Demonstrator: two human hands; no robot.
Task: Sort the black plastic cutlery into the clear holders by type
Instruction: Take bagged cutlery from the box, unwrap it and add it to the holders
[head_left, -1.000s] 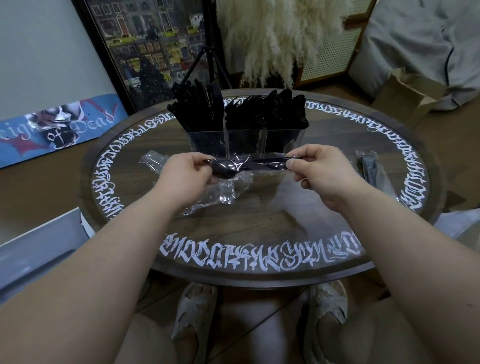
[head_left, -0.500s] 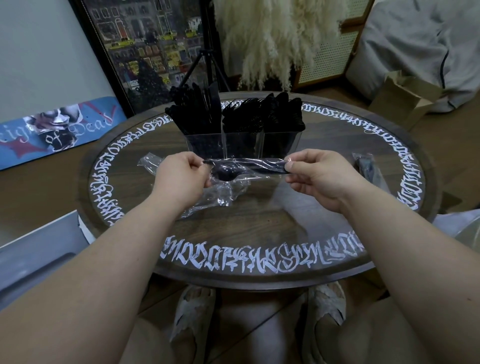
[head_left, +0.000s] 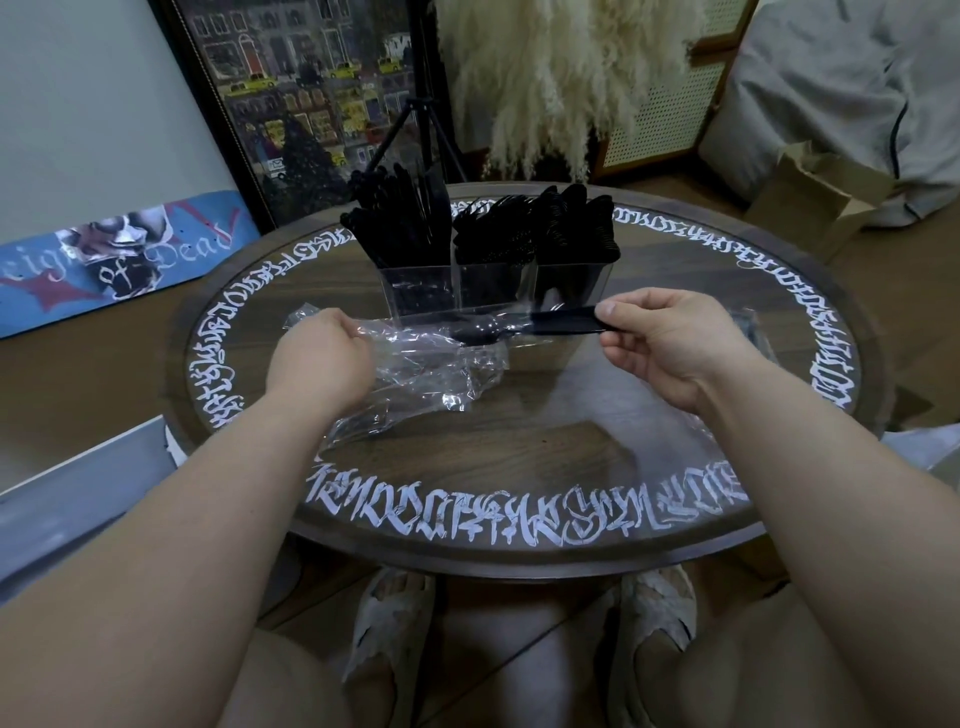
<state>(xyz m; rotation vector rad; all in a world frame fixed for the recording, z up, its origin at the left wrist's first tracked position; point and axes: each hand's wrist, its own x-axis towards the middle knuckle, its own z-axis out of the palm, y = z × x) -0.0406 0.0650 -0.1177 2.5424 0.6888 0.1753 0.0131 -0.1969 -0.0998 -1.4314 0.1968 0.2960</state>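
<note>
Change: compared with half a second earlier, the hands have been drawn further apart, and more of the black spoon's handle is now seen bare outside the wrapper, so the unwrapping is judged nearly done and the sorting of this piece close.
Left hand (head_left: 317, 358): its grip is closed, with fingers curled round one end of the clear plastic wrapper (head_left: 415, 338); the wrapper is held just above the table, and the fingertips are hidden behind the knuckles.
Wrapper: stretched between the two hands, crumpled at its lower part, with loose film (head_left: 436, 379) lying on the table below it.
Spoon (head_left: 524, 330): held level between the hands; its bowl is still seen inside the plastic near the middle, while the handle end is free on the right side.
Clear holders (head_left: 493, 283): three compartments set side by side just behind the spoon, each already filled with black cutlery (head_left: 483, 234); which type stands in which compartment cannot be told with certainty.
Right hand (head_left: 670, 345): its grip is closed to a pinch, the handle tip being held between thumb and forefinger, with the other fingers loosely curled beneath.
Table (head_left: 519, 457): round, dark, ringed with white lettering.
Far right: another wrapped item (head_left: 756, 332) is partly hidden behind the right hand.
Next move, as judged: the spoon is to be pulled fully clear, then matched to the spoon compartment.
</note>
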